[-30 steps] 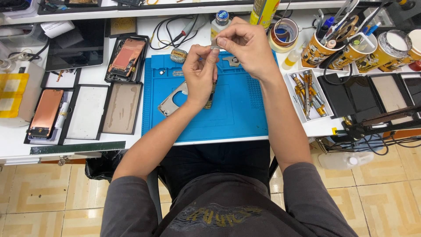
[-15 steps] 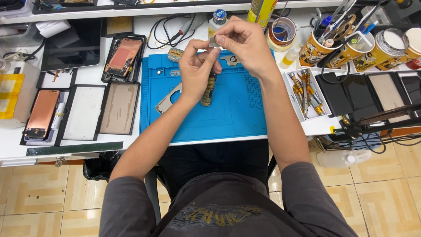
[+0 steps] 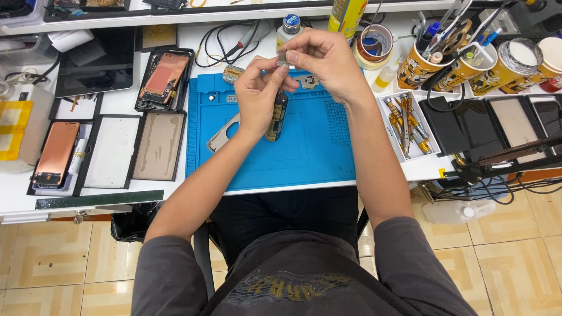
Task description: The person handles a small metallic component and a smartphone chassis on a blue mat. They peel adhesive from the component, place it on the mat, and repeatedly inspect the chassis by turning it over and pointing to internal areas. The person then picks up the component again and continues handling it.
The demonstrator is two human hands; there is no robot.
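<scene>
Small grey part (image 3: 282,59) pinched between fingers of both hands; screwdrivers (image 3: 408,126) in tray (image 3: 391,151).

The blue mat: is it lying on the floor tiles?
No, the blue mat lies on the white table, under the left hand and the right hand.

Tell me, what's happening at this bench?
A seated person works over a blue mat on a cluttered repair bench. The left hand holds a dark screwdriver-like tool upright, and the right hand pinches a small grey part at its top. A metal bracket lies on the mat; opened phones sit in trays to the left.
</scene>
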